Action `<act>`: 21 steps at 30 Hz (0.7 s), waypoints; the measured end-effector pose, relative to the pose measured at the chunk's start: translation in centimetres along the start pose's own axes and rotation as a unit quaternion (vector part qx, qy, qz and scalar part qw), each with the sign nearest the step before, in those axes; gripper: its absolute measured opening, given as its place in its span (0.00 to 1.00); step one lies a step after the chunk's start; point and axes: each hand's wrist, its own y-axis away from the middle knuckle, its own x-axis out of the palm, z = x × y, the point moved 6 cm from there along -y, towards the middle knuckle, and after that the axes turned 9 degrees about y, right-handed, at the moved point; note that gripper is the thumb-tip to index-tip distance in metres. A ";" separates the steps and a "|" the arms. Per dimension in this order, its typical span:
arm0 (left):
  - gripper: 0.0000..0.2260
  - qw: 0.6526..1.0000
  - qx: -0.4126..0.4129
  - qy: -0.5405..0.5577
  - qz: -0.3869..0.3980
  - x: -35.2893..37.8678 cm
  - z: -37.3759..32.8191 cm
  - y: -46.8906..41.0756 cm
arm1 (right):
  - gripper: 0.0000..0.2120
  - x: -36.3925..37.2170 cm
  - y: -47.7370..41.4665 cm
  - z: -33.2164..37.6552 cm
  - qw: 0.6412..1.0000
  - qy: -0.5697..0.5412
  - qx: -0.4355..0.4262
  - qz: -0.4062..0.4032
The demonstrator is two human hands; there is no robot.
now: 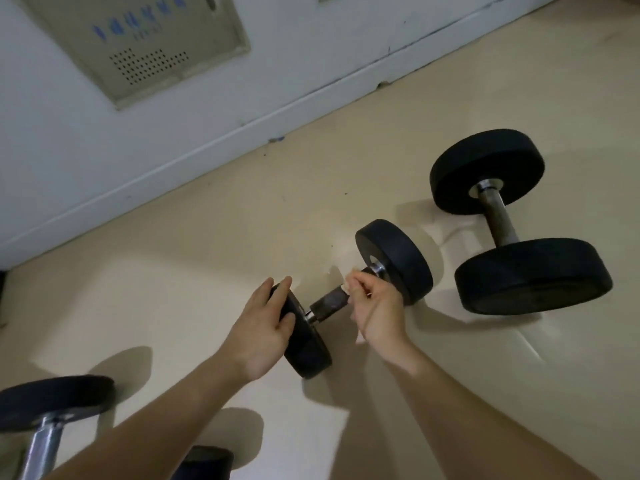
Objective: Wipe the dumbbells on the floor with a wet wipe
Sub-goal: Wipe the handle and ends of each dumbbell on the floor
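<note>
A small black dumbbell (394, 258) lies on the beige floor in the middle of the view. My left hand (263, 327) rests on its near weight plate, fingers over the top edge and thumb on the inner face. My right hand (374, 306) is curled round the dumbbell's dark handle, with a white wet wipe (346, 287) showing at the fingertips against the bar. A bigger black dumbbell (502, 220) lies to the right, apart from both hands.
A third dumbbell (52, 410) with a shiny bar sits at the bottom left, partly cut off. A white wall with a baseboard (242, 133) runs diagonally behind. A beige vented metal panel (145, 46) is set in the wall.
</note>
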 end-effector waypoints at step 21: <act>0.19 0.972 0.192 0.010 -0.132 -3.3 2.4 -6.9 | 0.05 5.3 -4.8 3.3 0.980 -0.152 0.063 -0.108</act>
